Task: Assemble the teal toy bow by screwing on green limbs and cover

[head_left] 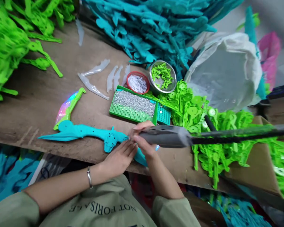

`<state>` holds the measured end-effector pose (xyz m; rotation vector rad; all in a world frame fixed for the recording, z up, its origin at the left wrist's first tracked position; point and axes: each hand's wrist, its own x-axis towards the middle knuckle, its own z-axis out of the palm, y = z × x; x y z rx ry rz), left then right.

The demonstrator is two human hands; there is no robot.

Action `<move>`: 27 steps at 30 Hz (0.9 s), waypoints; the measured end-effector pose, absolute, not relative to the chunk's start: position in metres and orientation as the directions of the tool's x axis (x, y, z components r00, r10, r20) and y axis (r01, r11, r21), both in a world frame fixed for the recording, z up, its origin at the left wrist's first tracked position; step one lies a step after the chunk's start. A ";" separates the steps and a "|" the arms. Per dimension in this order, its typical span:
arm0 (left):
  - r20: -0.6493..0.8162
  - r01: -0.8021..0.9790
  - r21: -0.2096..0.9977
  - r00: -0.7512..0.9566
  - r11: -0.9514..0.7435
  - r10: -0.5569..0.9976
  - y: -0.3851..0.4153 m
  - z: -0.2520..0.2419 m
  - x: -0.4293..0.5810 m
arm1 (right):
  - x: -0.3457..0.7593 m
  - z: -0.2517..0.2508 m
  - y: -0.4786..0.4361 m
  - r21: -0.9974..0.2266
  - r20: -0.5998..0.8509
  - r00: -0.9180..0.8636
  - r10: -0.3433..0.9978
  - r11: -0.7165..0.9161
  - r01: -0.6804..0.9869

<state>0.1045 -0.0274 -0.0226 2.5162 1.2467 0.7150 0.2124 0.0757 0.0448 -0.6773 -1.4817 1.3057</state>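
Observation:
In my right hand (146,143) is a grey electric screwdriver (170,136), lying nearly level with its tip end to the left. The tip is blurred and partly hidden by my fingers. My left hand (118,159) holds down a long teal plastic toy part (92,130), fingers together close to the screwdriver tip. The part lies along the table's near edge, and one end shows past my right hand. A green curved piece with a shiny iridescent panel (65,107) touches its left end. Beyond my hands sits a green tray (123,118) of small metal screws.
Behind the tray stand a red basket (147,90) of white pieces and a metal bowl (156,89) of small green pieces. Piles of green parts (9,47) and teal parts (146,25) surround the table (42,101). A dark cable (239,135) runs right.

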 end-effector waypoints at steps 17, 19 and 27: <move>0.243 0.914 0.399 -0.024 -0.077 0.970 0.217 0.013 0.038 | 0.247 0.054 0.121 -0.883 0.458 0.177 0.871 0.469 -0.020; 0.237 0.919 0.387 -0.020 -0.076 0.971 0.216 0.012 0.037 | 0.246 0.046 0.132 -0.895 0.436 0.189 0.880 0.446 -0.006; 0.173 0.921 0.382 0.010 -0.077 0.985 0.206 0.023 0.036 | 0.231 0.018 0.159 -0.929 0.358 0.218 0.908 0.371 -0.021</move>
